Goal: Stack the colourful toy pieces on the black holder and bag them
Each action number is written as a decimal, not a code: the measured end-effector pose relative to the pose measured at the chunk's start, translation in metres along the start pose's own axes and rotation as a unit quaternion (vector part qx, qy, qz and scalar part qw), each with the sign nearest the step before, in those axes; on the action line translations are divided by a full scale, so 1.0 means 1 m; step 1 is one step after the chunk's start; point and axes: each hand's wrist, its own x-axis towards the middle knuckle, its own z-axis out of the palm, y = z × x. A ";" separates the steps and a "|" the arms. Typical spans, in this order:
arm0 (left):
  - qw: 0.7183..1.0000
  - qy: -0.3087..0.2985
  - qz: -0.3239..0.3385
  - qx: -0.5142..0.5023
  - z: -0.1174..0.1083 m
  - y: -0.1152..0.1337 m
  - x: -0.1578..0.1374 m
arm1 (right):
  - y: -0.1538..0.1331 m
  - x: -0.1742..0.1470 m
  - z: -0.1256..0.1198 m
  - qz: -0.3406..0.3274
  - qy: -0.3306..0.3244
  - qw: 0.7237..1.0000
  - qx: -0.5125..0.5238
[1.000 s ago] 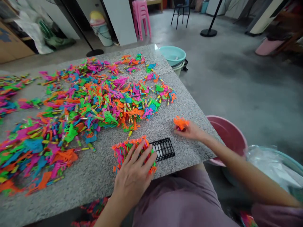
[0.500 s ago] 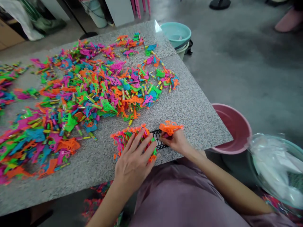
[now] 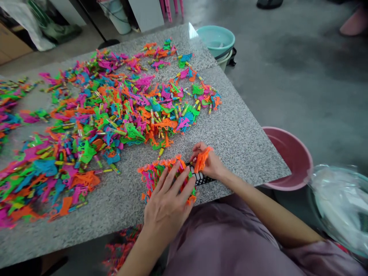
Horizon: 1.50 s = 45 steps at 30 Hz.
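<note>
My left hand lies with its fingers stretched out over a tight row of small plastic toy pieces in pink, green and orange. They seem to stand on a black plastic grid, whose bare end shows to the right. Above that end, my right hand is closed on orange plastic toy pieces with openwork shapes. How many pieces it holds, I cannot tell. My left palm and fingers hide part of the row.
A large heap of mixed bright toy pieces covers much of the speckled stone table. Beyond the right edge stand a pink tub, a basket with clear plastic bags and a light blue basin.
My right hand has lifted off the black grid, turning the orange pieces more upright. My left hand stays on the row. The whole view has shifted slightly.
</note>
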 end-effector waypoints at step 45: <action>0.998 0.050 0.028 0.003 0.014 -0.007 0.000 | 0.035 0.026 -0.081 -0.006 0.185 0.885 -0.426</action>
